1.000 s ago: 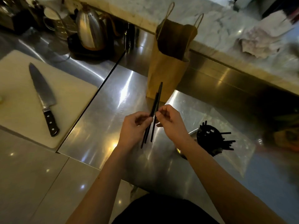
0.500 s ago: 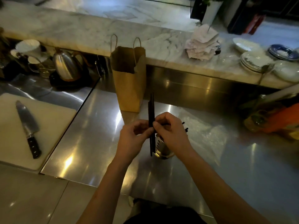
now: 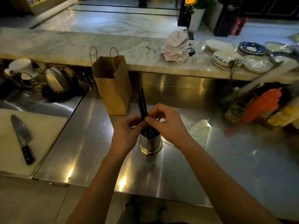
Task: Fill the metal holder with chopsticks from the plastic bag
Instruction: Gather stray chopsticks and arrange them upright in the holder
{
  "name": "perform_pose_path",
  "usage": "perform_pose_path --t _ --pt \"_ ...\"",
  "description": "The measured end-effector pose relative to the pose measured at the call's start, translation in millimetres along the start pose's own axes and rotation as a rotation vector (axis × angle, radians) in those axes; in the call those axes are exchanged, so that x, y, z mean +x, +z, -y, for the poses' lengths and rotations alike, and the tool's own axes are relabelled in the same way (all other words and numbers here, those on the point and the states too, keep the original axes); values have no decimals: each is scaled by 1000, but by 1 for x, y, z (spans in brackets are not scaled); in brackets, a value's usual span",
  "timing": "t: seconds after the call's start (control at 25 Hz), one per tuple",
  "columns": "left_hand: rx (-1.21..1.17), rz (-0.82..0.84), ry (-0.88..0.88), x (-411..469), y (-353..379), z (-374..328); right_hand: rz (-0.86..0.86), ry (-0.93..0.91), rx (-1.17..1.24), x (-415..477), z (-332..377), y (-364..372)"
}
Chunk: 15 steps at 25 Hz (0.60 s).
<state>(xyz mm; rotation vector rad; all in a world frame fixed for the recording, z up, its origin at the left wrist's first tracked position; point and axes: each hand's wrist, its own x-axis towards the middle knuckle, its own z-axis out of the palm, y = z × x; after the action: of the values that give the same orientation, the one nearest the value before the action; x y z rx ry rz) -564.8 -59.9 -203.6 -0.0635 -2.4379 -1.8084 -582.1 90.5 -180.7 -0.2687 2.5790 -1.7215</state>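
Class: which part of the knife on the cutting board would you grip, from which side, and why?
Take the knife by its black handle, from above at the near end: it lies flat on the cutting board, handle toward the person, blade pointing away.

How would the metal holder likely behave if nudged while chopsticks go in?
The metal holder stands upright, taller than wide, so a high nudge from the chopsticks could tip it. On the glossy steel counter it would probably slide easily. Its wider base ring likely steadies it somewhat.
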Motion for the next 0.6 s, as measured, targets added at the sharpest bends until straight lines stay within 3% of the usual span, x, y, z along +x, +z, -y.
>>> perform_pose_path --t 0.32,0.6 --pt "24 227 120 33 -3 13 -79 -187 -118 20 32 -12" --pt "-11 363 148 54 -15 30 -154 -150 -158 23 36 1"
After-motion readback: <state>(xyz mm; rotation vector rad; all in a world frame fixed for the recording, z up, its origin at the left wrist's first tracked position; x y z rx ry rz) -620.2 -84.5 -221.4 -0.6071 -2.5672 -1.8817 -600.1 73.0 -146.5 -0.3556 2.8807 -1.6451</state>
